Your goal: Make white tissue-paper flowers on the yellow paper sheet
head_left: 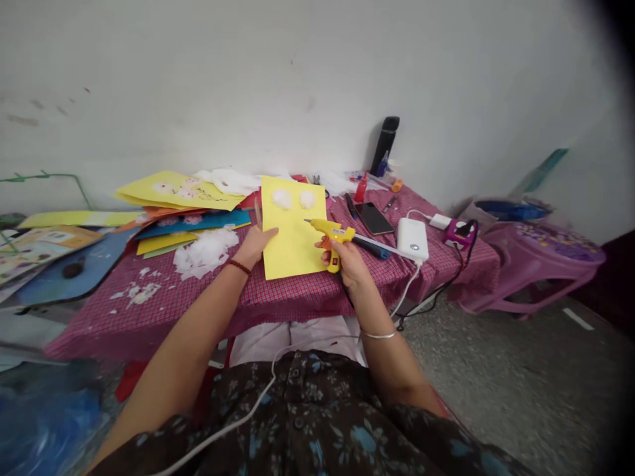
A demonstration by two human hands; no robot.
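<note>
My left hand (pixel 255 244) grips the left edge of a yellow sheet of card (pixel 292 251), its thumb lying on the front. Two white fluffy cotton tufts (pixel 282 198) sit side by side near the top of the card. In my right hand (pixel 350 261) is a yellow hot glue gun (pixel 331 233), fingers wrapped round its handle. The nozzle points left over the middle of the card, below the tufts; I cannot tell whether it touches. A glue stick (pixel 372 243) sticks out of the gun's back.
Loose cotton (pixel 206 254) and a stack of coloured sheets (pixel 193 218) lie on the left of the checked tablecloth (pixel 258 297). To the right are a phone (pixel 374 218), a white power bank (pixel 413 239), a purple plug adapter (pixel 459 233) and cables. A pink stool (pixel 540 264) stands beyond.
</note>
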